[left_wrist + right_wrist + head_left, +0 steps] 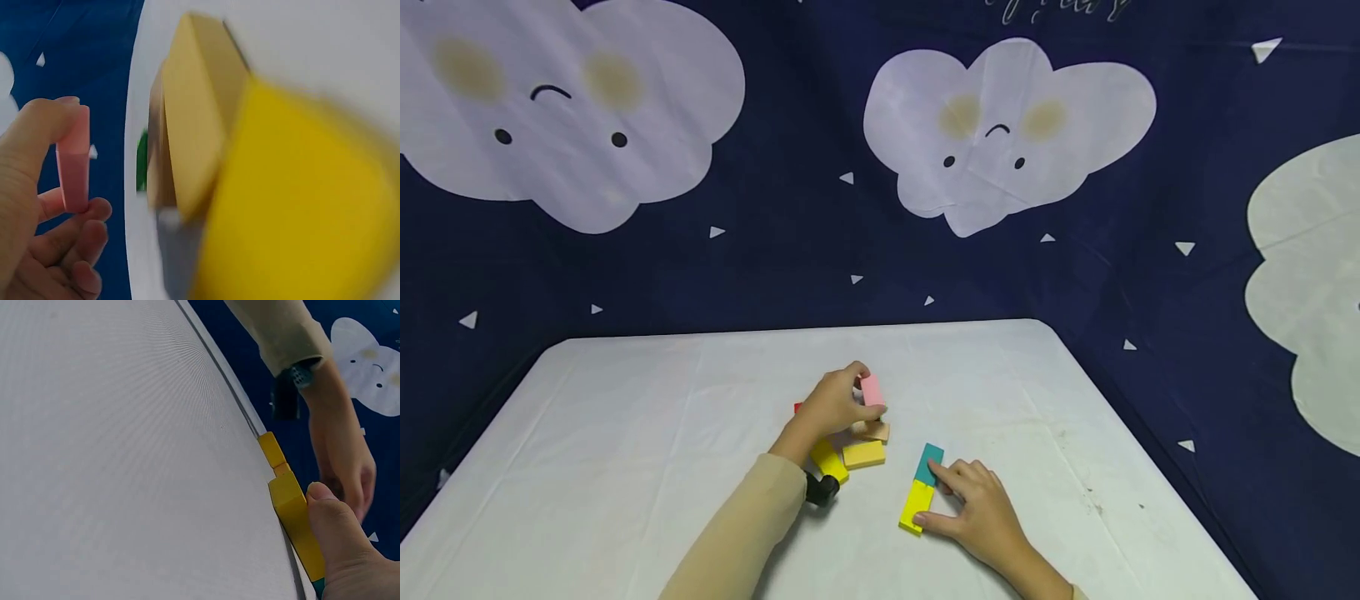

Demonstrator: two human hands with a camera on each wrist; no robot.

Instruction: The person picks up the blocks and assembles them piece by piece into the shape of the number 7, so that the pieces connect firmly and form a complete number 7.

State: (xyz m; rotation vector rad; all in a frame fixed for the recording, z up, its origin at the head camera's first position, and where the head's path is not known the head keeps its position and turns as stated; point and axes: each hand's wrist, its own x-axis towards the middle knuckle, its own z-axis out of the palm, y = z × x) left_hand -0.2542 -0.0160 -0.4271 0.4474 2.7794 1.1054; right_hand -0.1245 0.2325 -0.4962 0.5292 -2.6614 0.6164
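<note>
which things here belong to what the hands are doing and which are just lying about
In use:
pink block, pinched by the left hand
teal block and long yellow block, end to end, touched by the right hand

Apparently just lying about, perhaps for later:
tan block
yellow block nearest it
yellow block by the left wrist
red piece, partly hidden

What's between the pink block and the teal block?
Head view: thumb of the left hand at the near end of the pink block, then bare tabletop to the teal block. Neither wrist view shows the stretch whole.
</note>
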